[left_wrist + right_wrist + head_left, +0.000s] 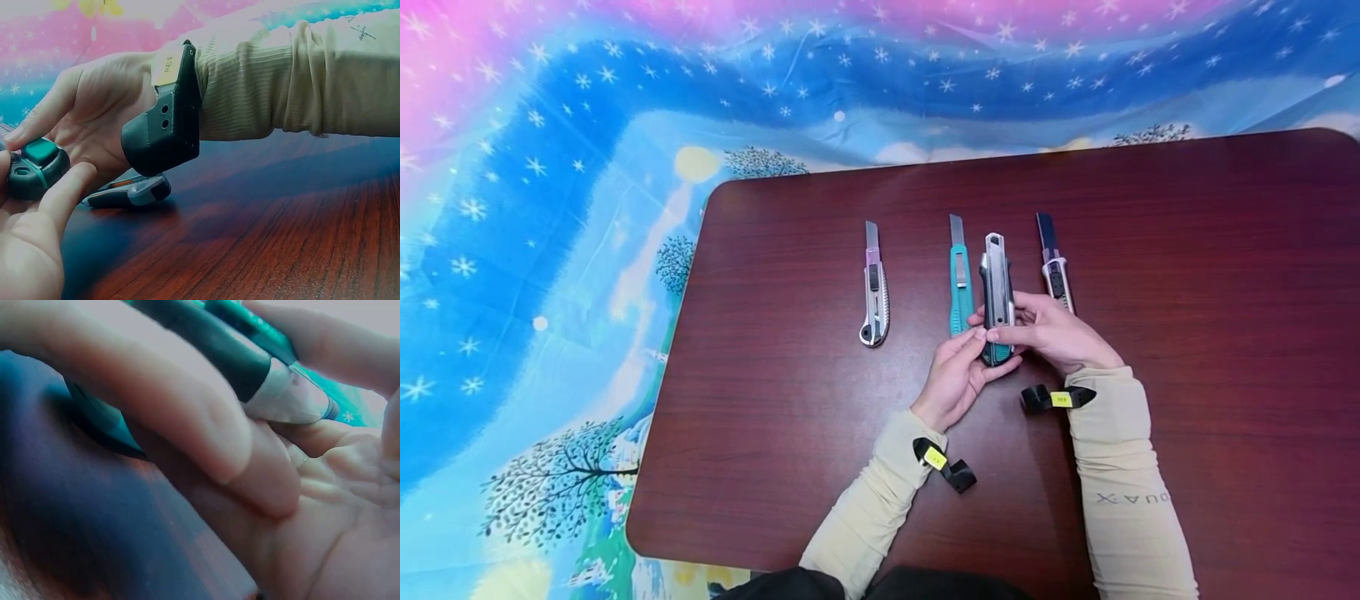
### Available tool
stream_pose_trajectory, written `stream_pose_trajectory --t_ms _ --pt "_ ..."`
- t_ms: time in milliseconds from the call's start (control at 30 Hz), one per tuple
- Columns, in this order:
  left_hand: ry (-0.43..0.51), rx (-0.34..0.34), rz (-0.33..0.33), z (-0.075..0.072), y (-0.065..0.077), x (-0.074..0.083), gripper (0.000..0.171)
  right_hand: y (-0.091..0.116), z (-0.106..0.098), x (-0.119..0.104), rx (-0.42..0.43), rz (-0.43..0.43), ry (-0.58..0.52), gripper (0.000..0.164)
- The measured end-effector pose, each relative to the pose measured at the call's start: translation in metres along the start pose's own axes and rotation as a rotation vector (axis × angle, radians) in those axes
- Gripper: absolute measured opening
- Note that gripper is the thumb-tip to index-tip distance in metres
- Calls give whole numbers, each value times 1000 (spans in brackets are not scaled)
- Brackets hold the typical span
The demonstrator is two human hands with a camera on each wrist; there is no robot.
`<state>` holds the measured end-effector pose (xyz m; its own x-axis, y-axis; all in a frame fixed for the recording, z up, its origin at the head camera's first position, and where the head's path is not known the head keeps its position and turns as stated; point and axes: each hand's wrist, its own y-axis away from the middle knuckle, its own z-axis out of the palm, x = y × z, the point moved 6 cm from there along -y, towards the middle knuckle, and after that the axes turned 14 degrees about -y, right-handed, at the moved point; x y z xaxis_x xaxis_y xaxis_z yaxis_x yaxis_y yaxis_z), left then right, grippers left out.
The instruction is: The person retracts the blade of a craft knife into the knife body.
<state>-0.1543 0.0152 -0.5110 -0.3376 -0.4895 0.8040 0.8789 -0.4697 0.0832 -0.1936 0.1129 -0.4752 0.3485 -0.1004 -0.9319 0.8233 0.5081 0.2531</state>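
In the head view, both hands hold a thick utility knife (997, 279) with a silver and black body and a green butt end. It points away from the person, and no blade shows past its nose. My left hand (953, 382) pinches the butt end from the left; my right hand (1063, 335) grips its right side with the thumb across the top. The left wrist view shows the knife's green and black end (40, 167) between the fingers. In the right wrist view, fingers (187, 419) hide part of the dark body (219, 350).
On the dark red wooden table (775, 417) lie a silver snap-off cutter (874, 304) at left, a teal cutter (958, 267) partly behind the hands, and a silver cutter with a dark tip (1055, 271) at right. A patterned cloth (587, 150) hangs behind the table.
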Motion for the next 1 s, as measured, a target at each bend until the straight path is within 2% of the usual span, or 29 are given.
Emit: stream_pose_trajectory --t_ms 100,333,533,733,1000 --pt "0 -7 9 1 0 1 40 1 -2 -3 32 9 80 45" --pt "-40 -26 35 4 1 2 41 8 -9 -14 146 58 393 45" --pt "-106 -30 72 7 2 3 41 17 -11 -27 244 23 531 44" --pt "-134 12 89 7 3 2 42 24 -6 -36 324 11 697 47" --pt "-189 43 128 7 4 2 43 28 0 -41 363 51 804 52"
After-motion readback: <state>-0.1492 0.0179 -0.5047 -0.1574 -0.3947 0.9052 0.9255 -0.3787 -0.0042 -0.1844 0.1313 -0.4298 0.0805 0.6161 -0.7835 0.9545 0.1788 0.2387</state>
